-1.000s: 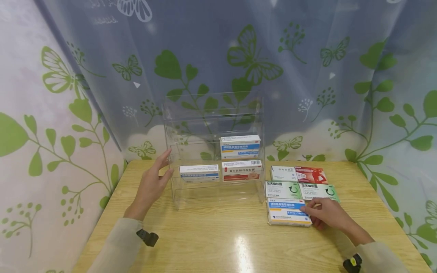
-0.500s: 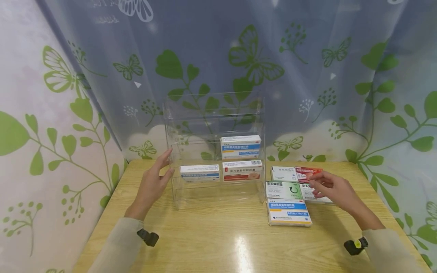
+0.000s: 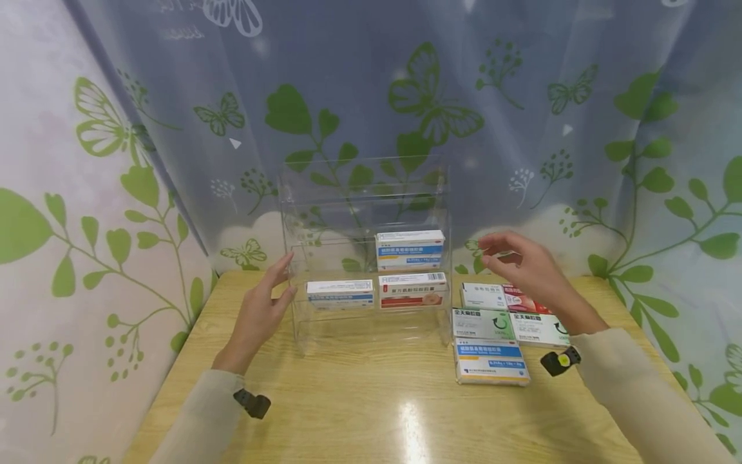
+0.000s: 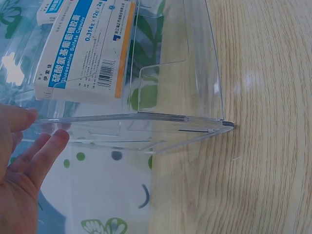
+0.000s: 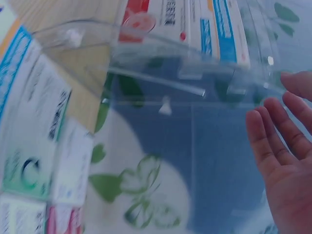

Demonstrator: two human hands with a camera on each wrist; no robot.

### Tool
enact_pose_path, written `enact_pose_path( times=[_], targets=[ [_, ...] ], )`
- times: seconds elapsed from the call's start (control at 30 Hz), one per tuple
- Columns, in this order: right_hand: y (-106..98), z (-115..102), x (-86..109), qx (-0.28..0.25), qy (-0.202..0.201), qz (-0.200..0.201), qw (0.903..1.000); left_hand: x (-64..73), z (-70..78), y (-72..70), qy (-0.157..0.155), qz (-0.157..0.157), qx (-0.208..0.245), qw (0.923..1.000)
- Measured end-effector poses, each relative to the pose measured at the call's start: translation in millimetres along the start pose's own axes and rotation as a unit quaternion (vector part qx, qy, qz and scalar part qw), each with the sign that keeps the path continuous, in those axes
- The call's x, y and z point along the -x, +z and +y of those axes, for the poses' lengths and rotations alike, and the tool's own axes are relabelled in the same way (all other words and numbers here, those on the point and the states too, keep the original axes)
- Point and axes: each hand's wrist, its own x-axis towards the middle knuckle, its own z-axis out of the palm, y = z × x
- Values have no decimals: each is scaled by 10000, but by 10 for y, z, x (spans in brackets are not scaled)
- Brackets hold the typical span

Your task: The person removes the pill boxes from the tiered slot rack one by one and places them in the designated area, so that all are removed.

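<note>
A clear acrylic display rack (image 3: 371, 332) stands upright on the wooden table, holding medicine boxes. In its lower tier are a blue-and-white box (image 3: 340, 295) and a red-and-white box (image 3: 412, 291); another blue-and-white box (image 3: 409, 250) sits above on the right. My left hand (image 3: 255, 322) touches the rack's left side with fairly straight fingers; in the left wrist view its fingertips (image 4: 61, 138) lie at the side panel. My right hand (image 3: 530, 274), holding nothing, hovers right of the rack with fingers loosely bent. It partly hides a red box (image 3: 518, 298) behind it.
Right of the rack, more boxes lie flat: a white one (image 3: 484, 296), two green-and-white ones including the left one (image 3: 482, 323), and a blue-and-white one (image 3: 491, 362) nearest me. Patterned curtain (image 3: 359, 77) hangs behind the table (image 3: 348, 412).
My right hand has left the nearest blue-and-white box, risen over the other boxes and moved up and leftward toward the rack's right side. My left hand has stayed at the rack.
</note>
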Motion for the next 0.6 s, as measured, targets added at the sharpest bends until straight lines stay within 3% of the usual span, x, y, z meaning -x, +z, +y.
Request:
enact_pose_path(
  times=[0.27, 0.6],
  targets=[
    [208, -294, -332, -218, -487, -184, 9984, 0, -8, -3, -51, -31, 52, 10000],
    [409, -440, -528, 477, -627, -985, 9920, 1, -21, 2, -56, -68, 28, 10000]
  ],
)
